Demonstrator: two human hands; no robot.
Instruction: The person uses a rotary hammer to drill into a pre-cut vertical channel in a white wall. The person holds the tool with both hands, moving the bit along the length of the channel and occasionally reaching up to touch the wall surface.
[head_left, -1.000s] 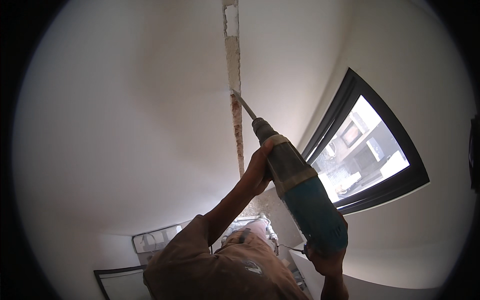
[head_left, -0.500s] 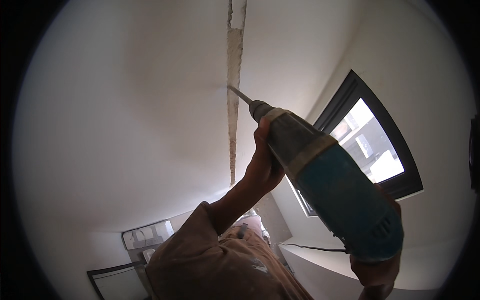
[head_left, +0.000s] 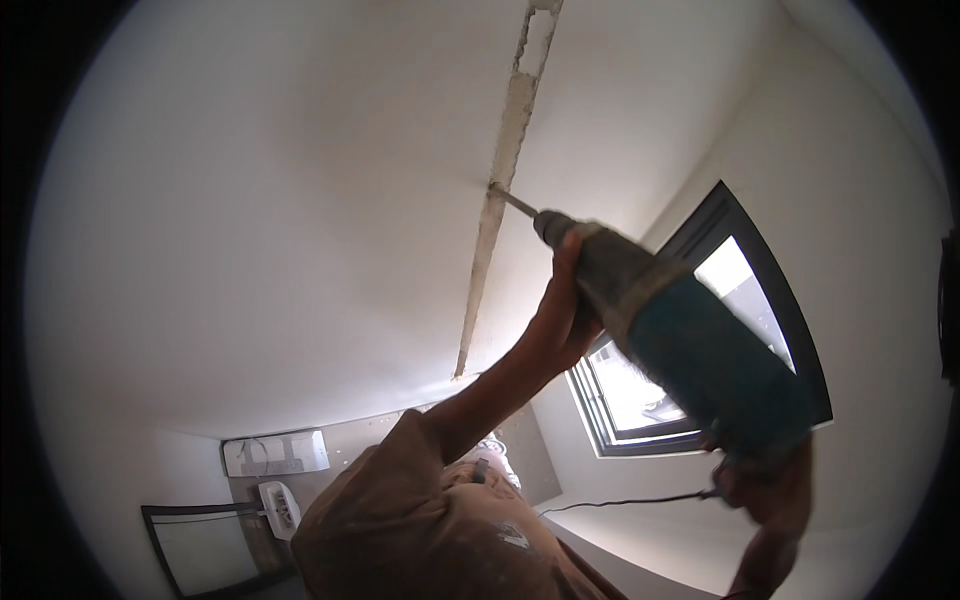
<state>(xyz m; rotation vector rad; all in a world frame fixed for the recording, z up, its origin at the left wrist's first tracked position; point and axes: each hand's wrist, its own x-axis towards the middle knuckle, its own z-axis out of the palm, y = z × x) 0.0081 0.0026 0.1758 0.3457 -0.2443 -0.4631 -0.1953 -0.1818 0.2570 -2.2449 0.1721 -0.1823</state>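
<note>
My left hand [head_left: 560, 315] is wrapped round the front housing of a large teal-and-black rotary hammer [head_left: 705, 355], thumb lying along its side. My right hand [head_left: 775, 480] grips the rear handle low at the right, slightly blurred and partly hidden by the tool's body. The long steel chisel bit [head_left: 518, 203] reaches up-left, its tip at a rough narrow channel [head_left: 515, 120] cut into the white plastered surface [head_left: 280, 220]. Near the tip, the channel's edge is broken.
A dark-framed window [head_left: 760, 250] is at the right. A black cable [head_left: 620, 501] runs from the tool along the bottom. Lower left are a white panel [head_left: 275, 450], a small white fitting [head_left: 280, 510] and a dark frame [head_left: 160, 545]. My brown shirt [head_left: 420, 520] fills the bottom centre.
My hands and the tool have swung rightward in view and the tool lies more slanted, its bit staying at the channel. Channel and window look shifted and tilted, as the camera has moved.
</note>
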